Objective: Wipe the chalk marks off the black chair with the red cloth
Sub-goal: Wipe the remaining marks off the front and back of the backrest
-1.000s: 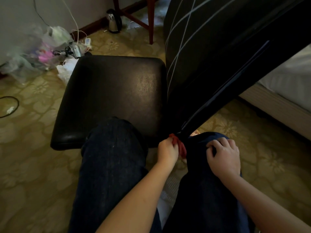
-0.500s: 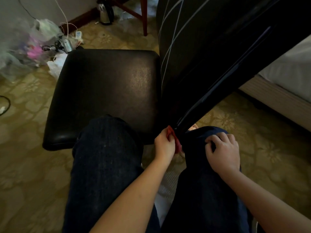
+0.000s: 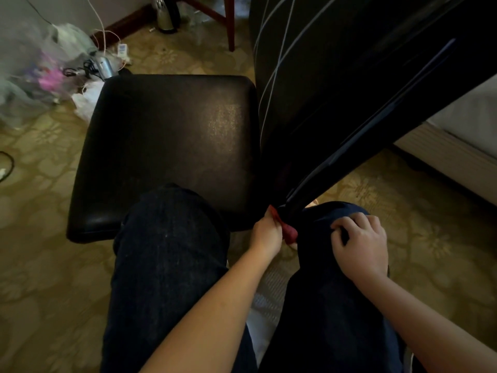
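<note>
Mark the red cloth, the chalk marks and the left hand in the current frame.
red cloth (image 3: 290,234), head view, on its bunched lower end.
chalk marks (image 3: 274,71), head view, on a white line across the chair back (image 3: 349,90).
left hand (image 3: 266,232), head view, on the back of the hand gripping the cloth.

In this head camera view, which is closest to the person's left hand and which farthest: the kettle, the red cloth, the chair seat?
1. red cloth, gripped in the left hand itself.
2. chair seat, just ahead and to the left.
3. kettle, far off by the wall.
</note>
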